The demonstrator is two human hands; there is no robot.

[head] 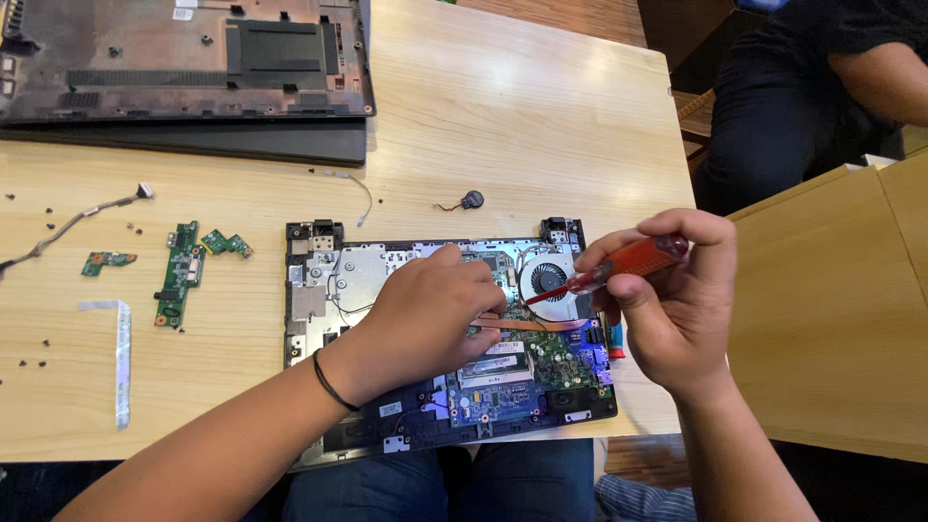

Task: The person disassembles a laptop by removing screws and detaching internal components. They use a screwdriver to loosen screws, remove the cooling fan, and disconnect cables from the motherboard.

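An opened laptop base [319, 290] lies on the wooden table [522, 126], its blue-green mainboard [541, 367] and round cooling fan [548, 278] exposed. My left hand [435, 314] rests palm-down on the middle of the board, fingers curled at the copper heat pipe beside the fan; a black band circles the wrist. My right hand [667, 309] grips a red-handled screwdriver [628, 264], whose tip points down-left at the fan's lower edge.
Small green circuit boards [182, 271], a white ribbon cable [122, 360], a wired cable [72, 224], a coin cell [471, 199] and several loose screws lie left and behind. A dark laptop cover [184, 68] sits far left. Another person [822, 87] sits at the right.
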